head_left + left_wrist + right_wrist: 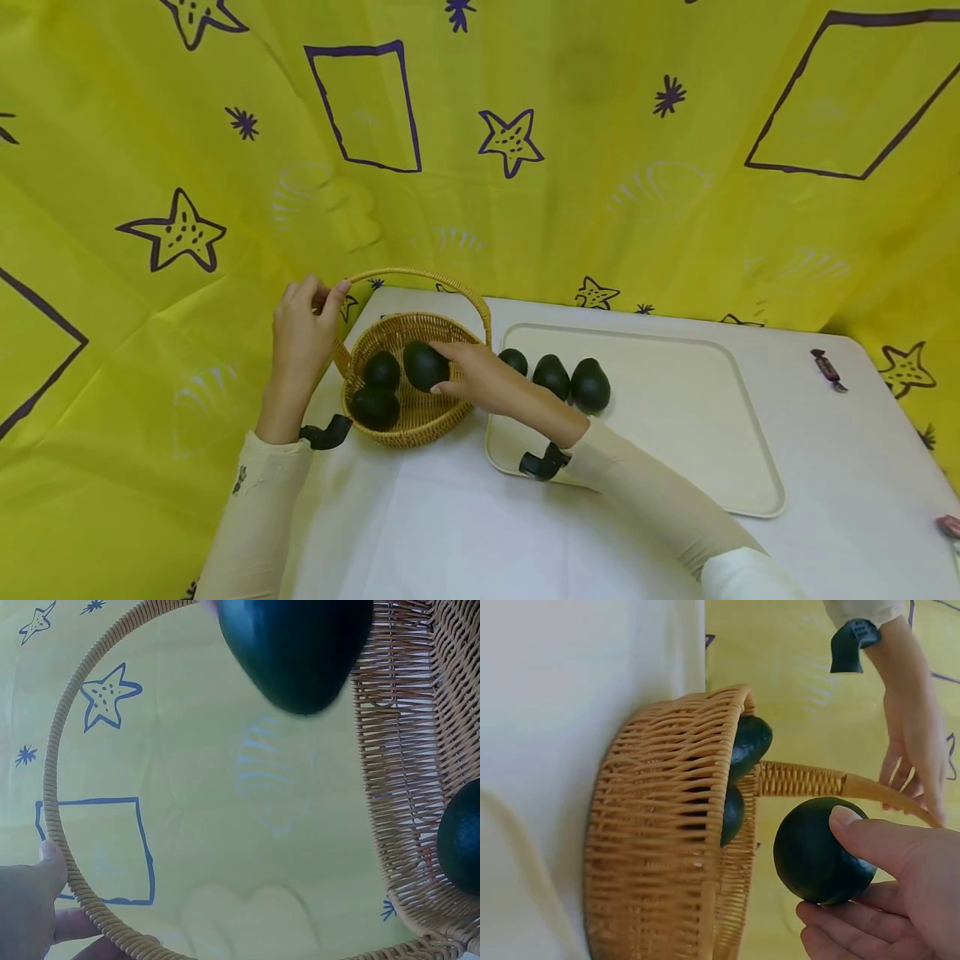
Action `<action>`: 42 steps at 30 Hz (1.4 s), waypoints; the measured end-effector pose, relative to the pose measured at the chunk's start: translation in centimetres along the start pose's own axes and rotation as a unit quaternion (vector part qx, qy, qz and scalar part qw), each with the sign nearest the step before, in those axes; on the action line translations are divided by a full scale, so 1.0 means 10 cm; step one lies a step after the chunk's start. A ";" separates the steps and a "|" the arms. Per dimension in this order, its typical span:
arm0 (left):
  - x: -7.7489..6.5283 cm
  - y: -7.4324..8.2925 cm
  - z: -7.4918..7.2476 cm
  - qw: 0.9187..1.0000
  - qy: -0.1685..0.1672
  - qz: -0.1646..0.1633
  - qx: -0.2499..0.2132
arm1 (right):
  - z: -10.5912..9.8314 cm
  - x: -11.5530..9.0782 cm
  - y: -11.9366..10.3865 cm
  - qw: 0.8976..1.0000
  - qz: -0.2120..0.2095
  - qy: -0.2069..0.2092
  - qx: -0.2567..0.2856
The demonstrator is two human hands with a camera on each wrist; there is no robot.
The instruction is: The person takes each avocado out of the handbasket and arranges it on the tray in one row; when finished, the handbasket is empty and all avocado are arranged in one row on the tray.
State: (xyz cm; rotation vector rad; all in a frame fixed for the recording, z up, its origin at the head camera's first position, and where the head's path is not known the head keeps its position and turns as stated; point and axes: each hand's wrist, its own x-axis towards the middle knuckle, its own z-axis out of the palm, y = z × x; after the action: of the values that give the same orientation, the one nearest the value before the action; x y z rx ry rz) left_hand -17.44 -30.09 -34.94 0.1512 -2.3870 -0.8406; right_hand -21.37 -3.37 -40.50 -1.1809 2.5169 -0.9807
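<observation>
My right hand (480, 377) grips a dark green avocado (425, 367) between thumb and fingers, over the wicker basket (427, 429). In the right wrist view that avocado (821, 851) hangs beside the basket's rim, apart from it. Two more avocados lie inside the basket's left part, one dark avocado (382, 371) behind another avocado (375, 408). My left hand (303, 325) holds the arched basket handle (420, 272) at its left side; the left wrist view shows thumb and fingers around the handle (54, 772).
Right of the basket lies a cream tray (675, 417) with three avocados (590, 386) near its left side, partly behind my right forearm. A wrapped candy (828, 370) lies on the white table (465, 533). Behind hangs a yellow patterned cloth (585, 208).
</observation>
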 end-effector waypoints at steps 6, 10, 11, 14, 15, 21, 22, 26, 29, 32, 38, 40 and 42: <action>-0.01 0.00 0.01 1.000 0.002 0.003 0.002 | -0.12 -0.38 0.13 1.000 -0.002 0.017 -0.002; -0.01 0.01 0.00 1.000 -0.002 0.000 0.002 | -0.20 -0.64 0.26 0.999 0.001 0.033 0.001; -0.01 0.02 0.00 1.000 -0.001 0.000 0.002 | -0.23 -0.70 0.30 0.999 0.003 0.038 0.003; 0.00 0.02 -0.01 1.000 0.000 0.000 0.001 | -0.31 -0.89 0.40 0.998 0.015 0.056 0.001; 0.00 0.02 -0.01 1.000 0.002 0.001 0.001 | -0.34 -0.95 0.43 0.998 0.022 0.062 0.000; -0.01 0.02 -0.02 1.000 0.008 0.002 0.000 | -0.52 -1.28 0.63 0.993 0.066 0.095 0.013; -0.01 0.02 -0.02 1.000 0.008 0.002 0.000 | -0.55 -1.33 0.67 0.992 0.072 0.099 0.020; -0.02 0.03 -0.03 1.000 0.007 -0.001 -0.001 | -0.68 -1.55 0.85 0.986 0.109 0.122 0.042; -0.03 0.04 -0.03 1.000 0.005 -0.001 -0.001 | -0.77 -1.70 0.96 0.980 0.138 0.139 0.040; -0.02 0.04 -0.03 1.000 0.005 0.002 0.001 | -0.83 -1.85 1.05 0.974 0.164 0.154 0.030; -0.02 0.05 -0.01 1.000 0.004 0.002 0.003 | -0.83 -2.04 1.24 0.966 0.193 0.170 0.012; -0.01 0.05 -0.01 1.000 0.003 0.003 0.002 | -0.81 -2.08 1.30 0.964 0.200 0.174 0.007; -0.01 0.04 -0.01 1.000 0.003 0.004 0.001 | -0.79 -2.10 1.35 0.963 0.205 0.177 0.003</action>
State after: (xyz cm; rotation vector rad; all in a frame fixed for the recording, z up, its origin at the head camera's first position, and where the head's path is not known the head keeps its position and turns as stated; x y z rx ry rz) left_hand -17.22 -29.78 -34.69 0.1454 -2.3815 -0.8324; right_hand -19.12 22.26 -45.19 -0.4699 2.8552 -1.1614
